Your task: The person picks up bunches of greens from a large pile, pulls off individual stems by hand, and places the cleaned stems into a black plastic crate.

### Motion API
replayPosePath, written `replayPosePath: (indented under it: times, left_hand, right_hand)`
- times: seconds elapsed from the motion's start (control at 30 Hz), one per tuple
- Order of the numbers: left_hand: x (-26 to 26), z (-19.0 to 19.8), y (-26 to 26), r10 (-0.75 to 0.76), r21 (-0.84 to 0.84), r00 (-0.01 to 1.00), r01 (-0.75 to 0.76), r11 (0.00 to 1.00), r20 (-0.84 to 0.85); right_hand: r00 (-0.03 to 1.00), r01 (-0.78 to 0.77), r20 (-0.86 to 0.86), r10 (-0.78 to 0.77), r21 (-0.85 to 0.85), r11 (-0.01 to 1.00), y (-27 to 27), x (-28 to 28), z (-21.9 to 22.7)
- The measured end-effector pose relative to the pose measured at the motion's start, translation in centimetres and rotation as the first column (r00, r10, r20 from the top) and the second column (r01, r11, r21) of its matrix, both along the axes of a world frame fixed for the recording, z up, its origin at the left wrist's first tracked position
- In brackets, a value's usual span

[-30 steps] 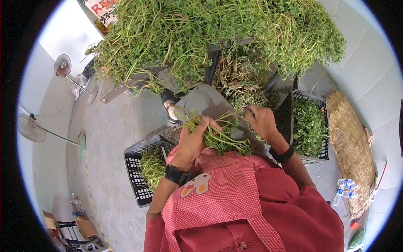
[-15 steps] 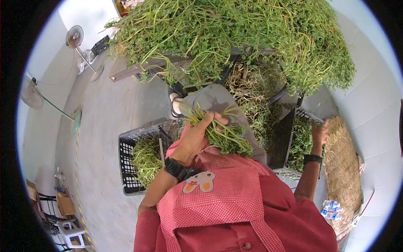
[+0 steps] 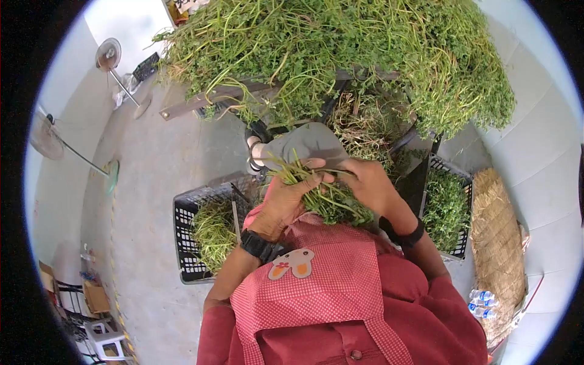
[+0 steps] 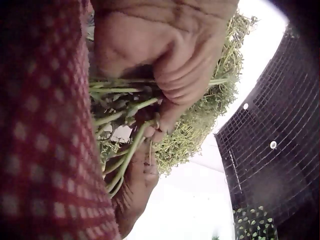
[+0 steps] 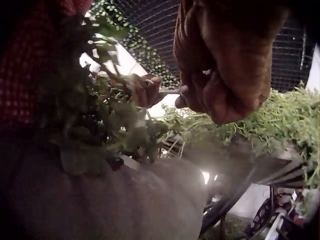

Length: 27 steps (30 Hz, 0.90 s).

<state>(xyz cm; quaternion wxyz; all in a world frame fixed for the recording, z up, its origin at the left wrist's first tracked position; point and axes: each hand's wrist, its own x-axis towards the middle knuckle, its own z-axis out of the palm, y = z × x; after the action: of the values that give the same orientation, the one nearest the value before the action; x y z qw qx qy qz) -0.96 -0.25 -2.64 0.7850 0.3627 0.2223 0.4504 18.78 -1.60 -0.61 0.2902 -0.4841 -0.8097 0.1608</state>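
My left hand [image 3: 289, 198] grips a bunch of leafy green stems [image 3: 331, 204] over the lap, the cut ends pointing up and left, the leaves down and right. Close against it, my right hand [image 3: 371, 185] has its fingertips at the upper side of the bunch. In the right wrist view the right hand [image 5: 225, 70] pinches a thin pale stem [image 5: 170, 92] that runs across to the left hand's fingers [image 5: 145, 92]. The left wrist view shows the left hand [image 4: 165, 55] curled over several stems [image 4: 125, 155], beside the checked apron [image 4: 45, 130].
A large heap of greens [image 3: 340, 42] covers the table ahead, with withered trimmings [image 3: 365, 125] below. A black crate [image 3: 185, 243] of stems stands at left, another crate [image 3: 469, 213] of greens at right. Beyond lie a straw mat [image 3: 499, 243] and water bottles [image 3: 482, 303].
The right hand swung out to the right-hand crate, then came back to the bunch and now pinches a stem there. The left hand has kept its hold over the lap.
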Motion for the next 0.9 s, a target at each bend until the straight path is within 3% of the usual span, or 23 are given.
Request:
replayPosePath:
  times: [0.07, 0.13, 0.2, 0.23, 0.27, 0.33, 0.37, 0.43, 0.57, 0.63, 0.67, 0.77, 0.8, 0.87, 0.9]
  left_hand:
    - [0.0, -0.2, -0.5, 0.002, -0.004, 1.000, -0.002, 1.000, -0.005]
    - [0.2, -0.1, 0.0, -0.034, 0.065, 0.999, 0.037, 0.997, -0.038]
    - [0.5, 0.1, 0.0, -0.006, 0.080, 1.000, 0.007, 0.997, -0.017]
    - [0.6, 0.1, 0.0, 0.023, 0.090, 1.000, -0.023, 0.996, -0.003]
    - [0.4, -0.1, 0.1, 0.029, 0.091, 1.000, -0.029, 0.995, -0.004]
    - [0.2, -0.7, 0.5, 0.002, 0.088, 1.000, -0.001, 0.996, -0.013]
    - [0.1, -0.9, 0.4, -0.001, 0.086, 1.000, 0.002, 0.996, -0.017]
    - [0.3, -0.7, 0.3, 0.044, -0.038, 0.998, -0.042, 0.998, 0.045]
    - [0.4, -0.1, 0.2, 0.036, -0.021, 0.997, -0.034, 0.999, 0.071]
    - [0.3, -0.6, 0.4, 0.042, -0.005, 0.998, -0.042, 0.999, 0.039]
    - [0.2, -0.8, 0.4, 0.036, -0.012, 0.999, -0.035, 0.999, 0.036]
    - [0.2, -0.5, 0.4, 0.062, -0.008, 0.997, -0.062, 0.998, -0.042]
    - [0.3, -0.2, 0.3, 0.069, -0.031, 0.997, -0.070, 0.997, -0.038]
    - [0.5, -0.2, 0.4, 0.077, -0.053, 0.996, -0.078, 0.996, -0.035]
    - [0.6, -0.4, 0.5, 0.092, -0.054, 0.995, -0.094, 0.994, -0.037]
  right_hand:
    - [0.977, 0.114, -0.179, -0.120, -0.044, 0.993, -0.4, 1.1, 0.4]
    - [0.970, 0.166, -0.166, -0.176, -0.073, 0.983, 0.1, 2.4, 0.0]
    - [0.912, 0.226, -0.384, -0.144, 0.178, 0.958, 1.3, 3.3, -1.9]
    - [0.875, 0.263, -0.421, -0.238, 0.001, 0.965, 1.3, 4.0, -2.1]
    - [0.876, 0.257, -0.422, -0.232, 0.002, 0.966, 1.4, 4.1, -2.5]
    - [0.814, 0.203, -0.507, -0.285, -0.210, 0.956, 1.1, 3.9, -2.2]
    - [0.811, 0.205, -0.510, -0.288, -0.213, 0.955, 0.8, 3.7, -2.0]
    - [0.829, 0.079, -0.480, -0.288, -0.409, 0.909, 0.2, 3.1, -1.2]
    - [0.859, 0.021, -0.442, -0.260, -0.477, 0.879, 0.0, 3.0, -1.2]
    - [0.889, -0.131, -0.445, -0.103, -0.465, 0.876, 0.1, 3.2, -1.5]
    - [0.888, -0.127, -0.447, -0.112, -0.471, 0.873, -0.1, 3.2, -1.5]
    - [0.872, -0.235, -0.477, -0.114, -0.610, 0.757, -0.1, 3.0, -1.1]
    - [0.871, -0.235, -0.477, -0.114, -0.611, 0.756, -0.2, 2.6, -0.8]
    - [0.934, -0.272, -0.334, 0.129, -0.430, 0.861, -0.3, 1.0, 0.2]
    - [0.961, -0.198, -0.263, 0.086, -0.436, 0.878, -0.3, 0.1, -0.5]
